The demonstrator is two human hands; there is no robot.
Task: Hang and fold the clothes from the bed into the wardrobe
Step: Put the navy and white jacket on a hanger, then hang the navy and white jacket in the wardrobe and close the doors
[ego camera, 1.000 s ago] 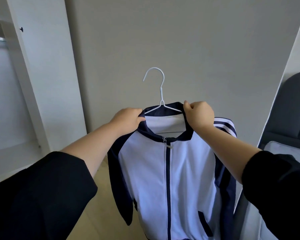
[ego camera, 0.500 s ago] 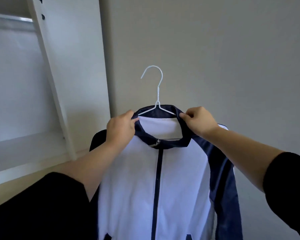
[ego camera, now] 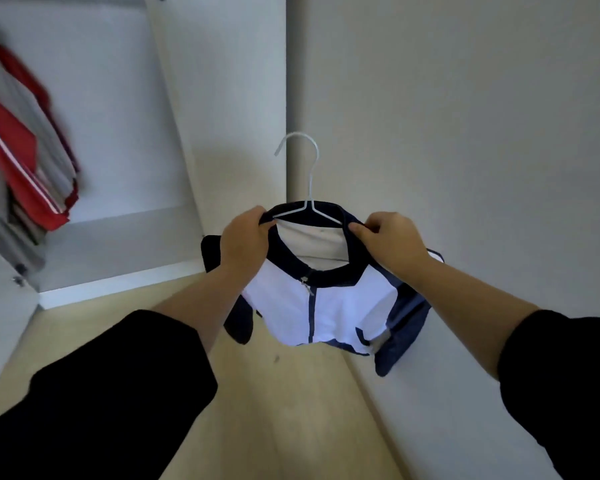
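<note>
Head | left grip [ego camera: 245, 237], right grip [ego camera: 390, 244] clutch jacket [ego camera: 340, 306] collar | wardrobe [ego camera: 118, 116] edge near, red clothes [ego camera: 21, 150] probably hanging.

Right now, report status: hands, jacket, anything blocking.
Left hand, right hand grip jacket collar. Jacket on white hanger, not yet hung. Red clothes hang in wardrobe, left side.

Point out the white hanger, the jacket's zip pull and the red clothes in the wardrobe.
white hanger [ego camera: 312, 181], head view, on its wire neck below the hook.
zip pull [ego camera: 307, 287], head view, on the metal tab under the collar.
red clothes [ego camera: 18, 136], head view, on the blurred red panel.
</note>
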